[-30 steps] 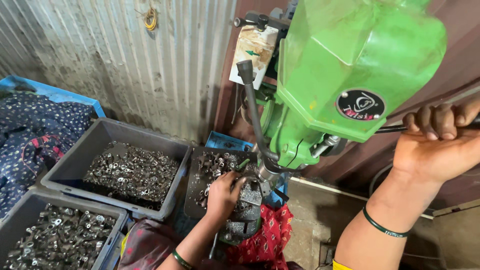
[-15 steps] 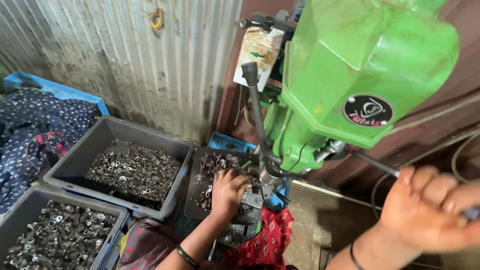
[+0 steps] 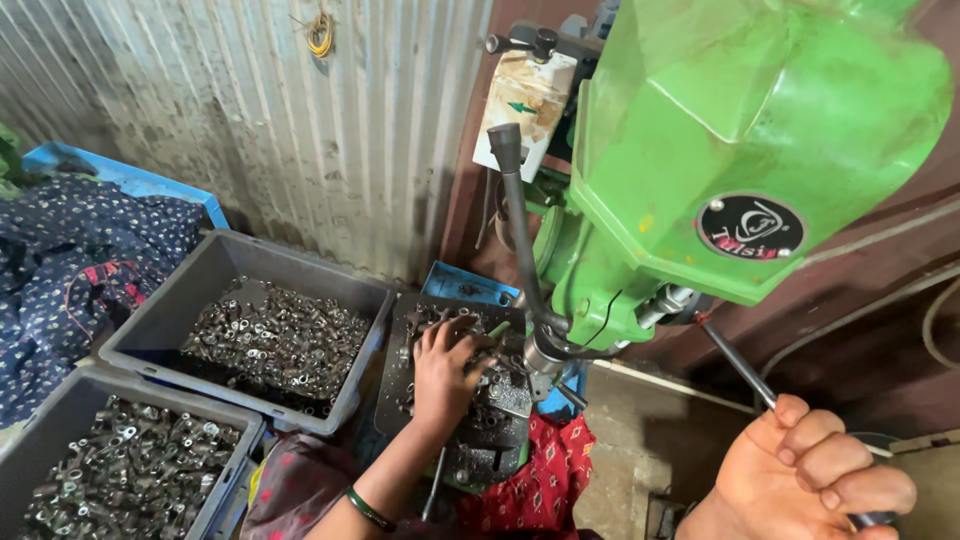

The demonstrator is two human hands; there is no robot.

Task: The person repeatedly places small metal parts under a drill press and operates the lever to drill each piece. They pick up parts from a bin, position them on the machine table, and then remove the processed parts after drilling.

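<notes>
The drill press (image 3: 740, 170) is bright green, with a bulky angled head that fills the upper right of the view and a round dark badge on its side. A thin steel feed handle (image 3: 740, 365) runs down and to the right from its hub, its lower end wrapped in the closed right hand (image 3: 810, 470). Below the spindle, the left hand (image 3: 445, 370) lies palm down on the dark work table (image 3: 490, 420), fingers spread over small metal parts (image 3: 440, 320) scattered there.

2 grey bins (image 3: 150, 350) of parts, 1 green drill press (image 3: 720, 170), maybe 1 blue crate (image 3: 120, 175).
</notes>
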